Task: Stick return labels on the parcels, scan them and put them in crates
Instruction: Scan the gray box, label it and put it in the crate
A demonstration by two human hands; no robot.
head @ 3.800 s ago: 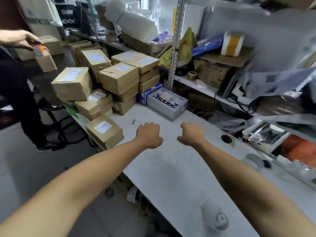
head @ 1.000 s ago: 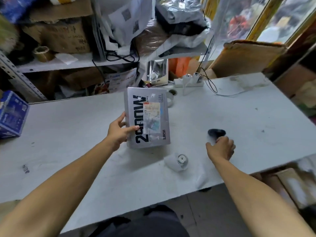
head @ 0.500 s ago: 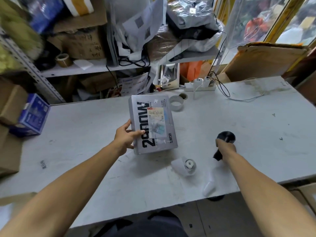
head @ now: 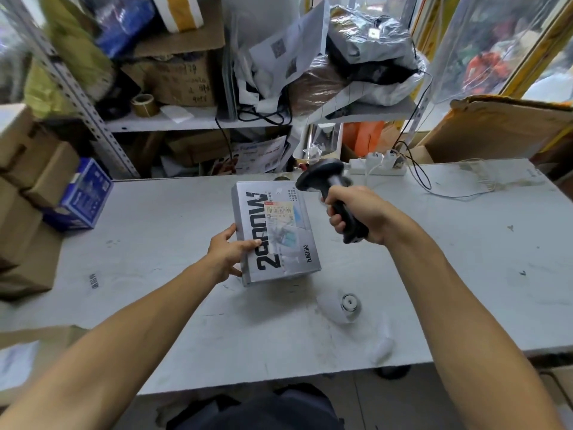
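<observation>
Silver-grey cardboard parcel (head: pixel 277 231) with black lettering is lying mid-table on the white table (head: pixel 155 243), its left edge being gripped by the left hand (head: pixel 228 252). Farther right, the right hand (head: pixel 356 212) is clutching a black handheld scanner (head: pixel 322 178) above it.

A parcel packing room: stacked cardboard boxes (head: pixel 28 193), cluttered metal shelves (head: pixel 192 124), white worktable (head: pixel 155 290).
</observation>
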